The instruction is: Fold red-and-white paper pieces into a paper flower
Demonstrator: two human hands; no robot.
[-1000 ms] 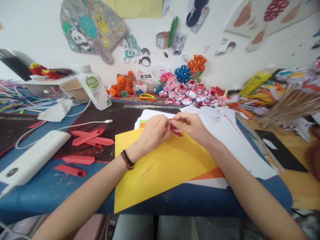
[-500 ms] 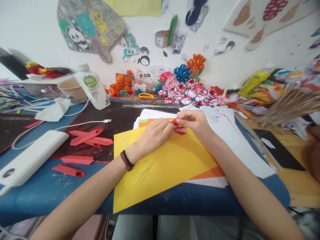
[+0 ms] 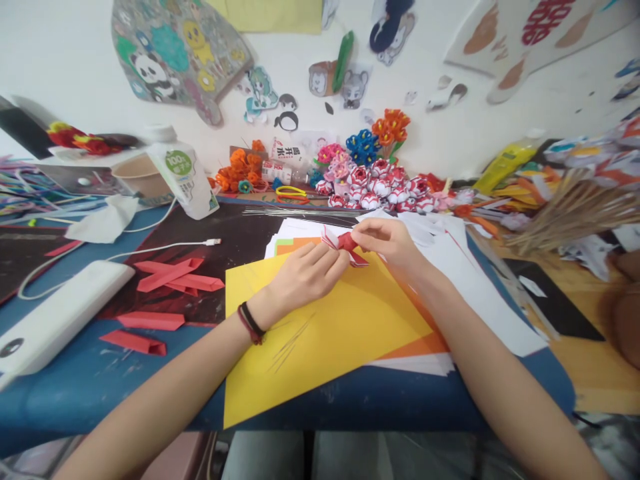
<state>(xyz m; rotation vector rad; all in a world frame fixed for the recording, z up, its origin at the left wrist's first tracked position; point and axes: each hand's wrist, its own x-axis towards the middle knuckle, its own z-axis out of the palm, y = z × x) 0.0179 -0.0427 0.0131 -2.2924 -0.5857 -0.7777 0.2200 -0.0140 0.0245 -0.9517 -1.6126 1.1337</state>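
Red-and-white folded paper (image 3: 346, 243) near mid-frame in the head view, over the far edge of the yellow sheet (image 3: 345, 333); gripped from 8 o'clock by the curled left hand (image 3: 311, 272), pinched from 3 o'clock between thumb and fingertips of the right hand (image 3: 393, 243); red folded strips (image 3: 170, 275) crossed at 9 o'clock; white bottle (image 3: 183, 180) at 10, paper flowers (image 3: 380, 187) at 1.

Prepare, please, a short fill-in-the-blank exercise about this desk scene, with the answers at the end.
1. The left hand and the right hand hold a folded piece coloured white and ____.
2. The large sheet directly below the left hand is ____.
3. Bracelets circle the ____ wrist.

Missing words: red; yellow; left.
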